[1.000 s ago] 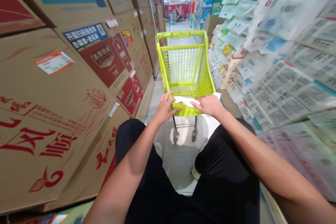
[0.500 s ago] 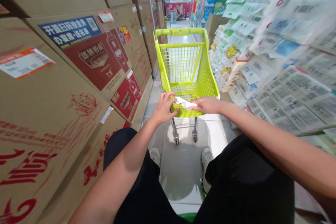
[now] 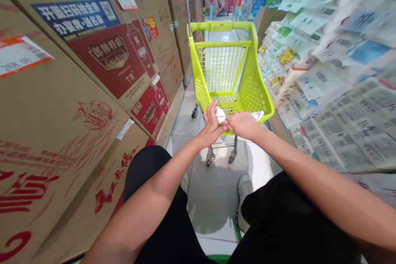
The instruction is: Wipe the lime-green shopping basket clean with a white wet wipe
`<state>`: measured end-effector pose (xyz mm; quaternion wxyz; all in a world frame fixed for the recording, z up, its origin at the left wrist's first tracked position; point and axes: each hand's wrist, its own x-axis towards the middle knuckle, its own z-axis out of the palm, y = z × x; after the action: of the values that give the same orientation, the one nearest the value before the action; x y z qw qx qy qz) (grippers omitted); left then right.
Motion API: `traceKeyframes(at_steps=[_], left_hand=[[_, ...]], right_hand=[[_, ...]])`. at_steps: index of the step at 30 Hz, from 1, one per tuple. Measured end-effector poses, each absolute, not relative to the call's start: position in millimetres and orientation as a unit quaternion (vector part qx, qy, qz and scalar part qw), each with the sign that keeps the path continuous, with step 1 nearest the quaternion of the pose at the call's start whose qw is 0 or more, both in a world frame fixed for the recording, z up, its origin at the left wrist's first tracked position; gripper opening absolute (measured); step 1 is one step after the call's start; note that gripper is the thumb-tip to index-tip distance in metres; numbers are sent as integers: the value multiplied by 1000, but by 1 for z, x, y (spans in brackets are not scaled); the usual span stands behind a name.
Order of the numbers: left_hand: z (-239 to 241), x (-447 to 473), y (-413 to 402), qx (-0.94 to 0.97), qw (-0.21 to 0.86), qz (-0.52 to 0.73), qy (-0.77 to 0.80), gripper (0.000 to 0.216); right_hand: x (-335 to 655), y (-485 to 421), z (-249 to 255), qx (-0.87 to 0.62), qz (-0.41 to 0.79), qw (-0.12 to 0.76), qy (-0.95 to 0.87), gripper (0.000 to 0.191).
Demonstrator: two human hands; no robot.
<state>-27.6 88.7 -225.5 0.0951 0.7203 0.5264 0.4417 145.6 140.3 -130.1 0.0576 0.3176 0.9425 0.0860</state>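
Observation:
A small lime-green plastic shopping cart (image 3: 224, 70) stands in front of my knees, its near rim under my hands. My left hand (image 3: 213, 123) is curled at that rim, fingers on top and thumb below, against a bunched part of a white cloth (image 3: 220, 114). Closed in a fist, my right hand (image 3: 243, 125) grips the cloth on the rim, right beside the left hand. Another bit of white cloth shows to the right of that fist. The right fingertips are mostly hidden. The cart's basket holds nothing that I can see.
Stacked cardboard cartons (image 3: 102, 66) with price tags wall the left side. Packs of tissue paper (image 3: 334, 62) are piled on the right. Tiled floor (image 3: 207, 202) lies between my shoes, and the aisle runs back beyond the cart.
My right hand has closed into a fist and come up against my left hand, bunching the cloth. The cart sits slightly further right in view and is turned a little.

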Motion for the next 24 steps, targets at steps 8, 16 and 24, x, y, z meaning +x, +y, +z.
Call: traceKeyframes(at_steps=[8, 16, 24], left_hand=[[-179, -46, 92, 724, 0, 375, 578, 45], [-173, -94, 142, 718, -19, 377, 585, 58], [-175, -62, 138, 687, 39, 405, 602, 58]], right_hand=[[175, 136, -136, 308, 112, 5, 945, 92], [241, 166, -130, 337, 36, -37, 940, 101], [248, 170, -131, 388, 46, -86, 917, 100]])
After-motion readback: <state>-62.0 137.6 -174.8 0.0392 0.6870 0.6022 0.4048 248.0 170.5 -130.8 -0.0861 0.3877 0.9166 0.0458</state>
